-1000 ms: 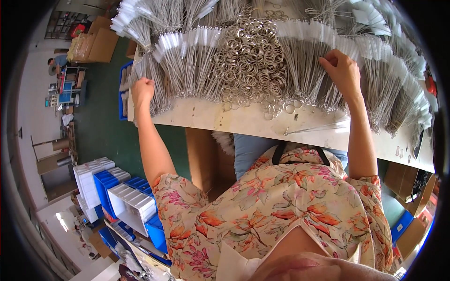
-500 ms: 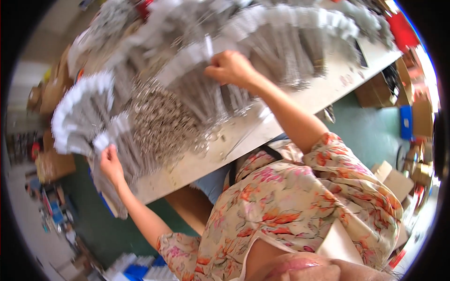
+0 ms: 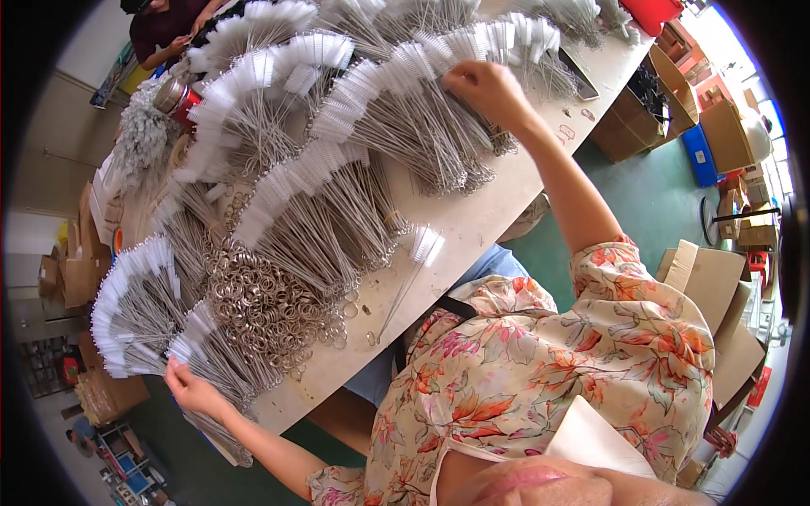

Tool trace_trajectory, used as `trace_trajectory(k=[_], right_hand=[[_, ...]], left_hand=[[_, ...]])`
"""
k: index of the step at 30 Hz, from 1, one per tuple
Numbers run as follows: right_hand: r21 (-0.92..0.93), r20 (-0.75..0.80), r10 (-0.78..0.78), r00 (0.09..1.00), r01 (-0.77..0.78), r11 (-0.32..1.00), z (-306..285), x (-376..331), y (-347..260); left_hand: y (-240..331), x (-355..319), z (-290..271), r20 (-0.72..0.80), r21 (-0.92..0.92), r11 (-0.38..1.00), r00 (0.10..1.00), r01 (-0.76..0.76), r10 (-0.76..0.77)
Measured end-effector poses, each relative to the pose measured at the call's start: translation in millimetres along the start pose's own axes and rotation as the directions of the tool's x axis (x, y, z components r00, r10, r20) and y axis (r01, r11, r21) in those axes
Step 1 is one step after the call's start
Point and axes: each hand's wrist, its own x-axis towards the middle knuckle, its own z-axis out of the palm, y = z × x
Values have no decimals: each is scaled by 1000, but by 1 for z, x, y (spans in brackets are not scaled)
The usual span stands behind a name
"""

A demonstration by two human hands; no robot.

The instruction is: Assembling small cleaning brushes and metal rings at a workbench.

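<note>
Pale tabletop before us is heaped with fanned bundles of thin wire brushes, white bristle tips outward and twisted stems inward, so each fan stays sorted, with a pile of loose metal rings at the near edge. Our hands are well apart: the left hand pinches the stems of a bundle at the table's left end, while the right hand rests curled on the bristly tips of a far fan.
</note>
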Motion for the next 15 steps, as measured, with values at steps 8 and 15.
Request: trace_trajectory(k=[8, 15], right_hand=[[321, 141, 56, 988, -99, 942, -2, 9, 10], [655, -47, 357, 933, -241, 716, -84, 79, 107]], left_hand=[[71, -12, 3, 306, -216, 947, 938, 238, -166], [78, -49, -8, 382, -360, 780, 844, 512, -378]])
